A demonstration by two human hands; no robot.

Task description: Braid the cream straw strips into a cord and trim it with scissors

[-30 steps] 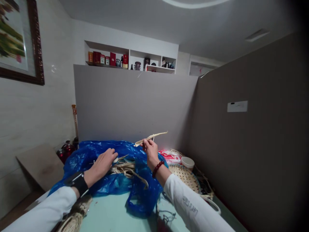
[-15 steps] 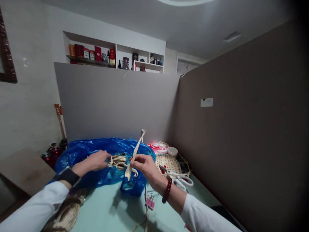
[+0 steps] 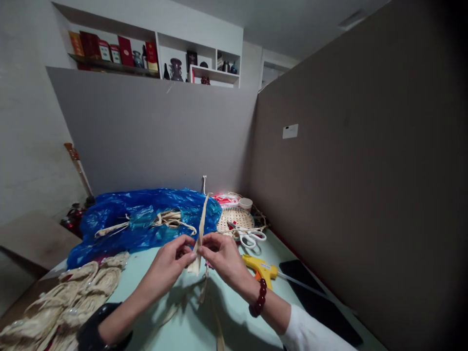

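Note:
A long pale dried leaf strip (image 3: pixel 201 229) stands upright over the light green table (image 3: pixel 168 326). My left hand (image 3: pixel 168 261) and my right hand (image 3: pixel 221 256) both pinch its lower end, fingertips almost touching. A red bead bracelet sits on my right wrist and a black band on my left. Behind the hands lies a blue plastic bag (image 3: pixel 142 217) with more dried strips (image 3: pixel 171 219) on it.
Woven straw pieces (image 3: pixel 73 297) lie at the near left. White-handled scissors (image 3: pixel 250 236) rest by a round woven tray (image 3: pixel 234 218), with a small white cup (image 3: pixel 245 203) behind. A yellow glue gun (image 3: pixel 261 268) and a black phone (image 3: pixel 318 302) lie at the right. Grey partitions enclose the table.
My left hand left the bag and joined the right on the strip. Both hands came nearer over the table, and the view tilted down, revealing the glue gun and straw pieces.

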